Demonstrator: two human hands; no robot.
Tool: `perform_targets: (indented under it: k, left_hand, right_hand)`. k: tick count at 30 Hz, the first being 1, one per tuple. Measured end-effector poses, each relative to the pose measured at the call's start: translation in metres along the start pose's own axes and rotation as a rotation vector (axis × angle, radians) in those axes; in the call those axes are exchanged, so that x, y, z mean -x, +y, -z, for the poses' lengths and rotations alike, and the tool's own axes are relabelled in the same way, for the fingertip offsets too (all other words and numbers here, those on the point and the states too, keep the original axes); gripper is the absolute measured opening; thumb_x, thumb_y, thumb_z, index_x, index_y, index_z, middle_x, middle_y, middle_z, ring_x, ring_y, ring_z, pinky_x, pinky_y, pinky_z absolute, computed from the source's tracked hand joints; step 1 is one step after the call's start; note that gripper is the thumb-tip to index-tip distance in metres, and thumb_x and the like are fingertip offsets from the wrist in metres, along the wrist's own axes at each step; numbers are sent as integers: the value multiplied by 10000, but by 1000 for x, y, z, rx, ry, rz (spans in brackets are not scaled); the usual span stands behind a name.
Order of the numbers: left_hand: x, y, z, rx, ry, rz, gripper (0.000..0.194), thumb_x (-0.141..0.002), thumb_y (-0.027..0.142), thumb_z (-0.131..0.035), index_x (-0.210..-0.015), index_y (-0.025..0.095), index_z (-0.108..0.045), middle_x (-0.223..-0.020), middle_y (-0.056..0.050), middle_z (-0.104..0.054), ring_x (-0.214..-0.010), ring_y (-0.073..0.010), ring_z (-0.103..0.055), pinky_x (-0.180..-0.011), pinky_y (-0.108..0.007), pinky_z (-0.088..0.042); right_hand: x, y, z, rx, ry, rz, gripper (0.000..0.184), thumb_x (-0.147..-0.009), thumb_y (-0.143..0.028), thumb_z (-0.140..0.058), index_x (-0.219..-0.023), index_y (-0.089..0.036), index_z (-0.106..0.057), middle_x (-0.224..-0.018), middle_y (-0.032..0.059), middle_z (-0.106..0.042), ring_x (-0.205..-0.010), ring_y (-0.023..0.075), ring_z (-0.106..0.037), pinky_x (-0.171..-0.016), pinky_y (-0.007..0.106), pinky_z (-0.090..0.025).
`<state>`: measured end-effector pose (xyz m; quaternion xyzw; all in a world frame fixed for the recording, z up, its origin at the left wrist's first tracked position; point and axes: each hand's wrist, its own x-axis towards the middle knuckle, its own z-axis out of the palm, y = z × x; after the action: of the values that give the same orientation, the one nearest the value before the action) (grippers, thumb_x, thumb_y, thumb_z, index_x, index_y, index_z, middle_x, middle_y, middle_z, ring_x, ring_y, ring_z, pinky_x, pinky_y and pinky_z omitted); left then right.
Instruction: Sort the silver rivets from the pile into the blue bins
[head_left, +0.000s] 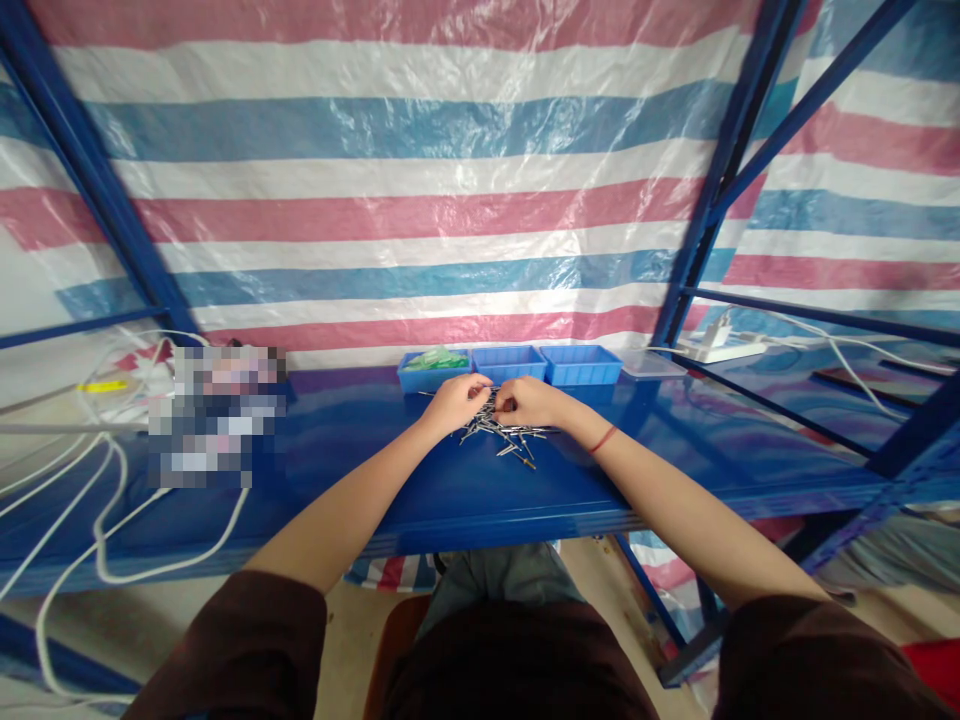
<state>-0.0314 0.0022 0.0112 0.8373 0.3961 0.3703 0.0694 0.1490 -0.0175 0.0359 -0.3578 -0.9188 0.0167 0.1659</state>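
A loose pile of thin silvery metal pins that look like blind rivets [517, 434] lies on the blue tabletop [420, 490]. My left hand [459, 398] reaches the pile's left side with its fingers curled in. Facing it, my right hand [529, 402] is over the pile's right side, fingers bent and pressed together. Whatever is between the fingers of either hand is too small and partly hidden to make out. One pin with a brassy end [529, 463] rests at the front of the pile.
Behind the hands stand a blue bin with green items [431, 372] and two more blue bins, the middle one [510, 362] and the right one [581, 366]. A clear plastic lid [652, 364] lies to their right. White cables [112, 500] trail at left; a power strip [720, 342] sits at right.
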Motion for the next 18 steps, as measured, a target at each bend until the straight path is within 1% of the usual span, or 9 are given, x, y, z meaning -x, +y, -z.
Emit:
perform_targets:
  k: [5,7,10,12,16,18]
  left_hand:
    - [1,2,1,-13,-30,-25,204,-803,228,-480,-903,182,-652,-888,-32,-688,-791,-157,-624,-741,-258,-473]
    - [1,4,2,-27,-39,-33,197,-800,212,-478,-886,185,-654,-877,-26,-687,-785,-154,-623,-738,-255,-471]
    - [1,4,2,-29,-32,-32,204,-802,198,-470,-898,184,-649,-889,-28,-687,-800,-155,-626,-755,-258,-471]
    - [1,4,1,-19,-13,-15,221,-803,189,-465,-938,181,-639,-908,-35,-687,-811,-158,-630,-768,-265,-473]
    - [2,5,0,47,-6,24,231,-799,203,-487,-985,183,-622,-896,-38,-693,-821,-160,-639,-777,-276,-482]
    - [3,7,0,113,-19,28,211,-790,242,-522,-964,181,-624,-888,-37,-695,-820,-159,-640,-777,-276,-486]
  right_hand:
    - [-6,-7,-7,104,9,-95,136,-715,-224,-540,-701,-172,-665,-731,48,-657,-647,143,-558,-572,225,-339]
    - [-6,-6,-9,104,8,-94,121,-701,-192,-534,-709,-166,-652,-754,52,-650,-653,139,-553,-580,223,-343]
    - [-7,-2,-10,63,45,-41,93,-695,-163,-532,-700,-153,-624,-750,51,-632,-663,134,-546,-611,223,-361]
    - [-6,2,-8,-3,112,-34,93,-714,-155,-518,-718,-145,-610,-730,45,-625,-651,127,-542,-625,225,-374]
    - [-6,8,-4,-198,298,-125,200,-773,-162,-478,-928,-126,-598,-745,43,-643,-630,125,-554,-624,237,-405]
    - [-7,9,-3,-285,360,-148,224,-789,-172,-470,-975,-128,-587,-783,49,-654,-658,131,-574,-651,250,-425]
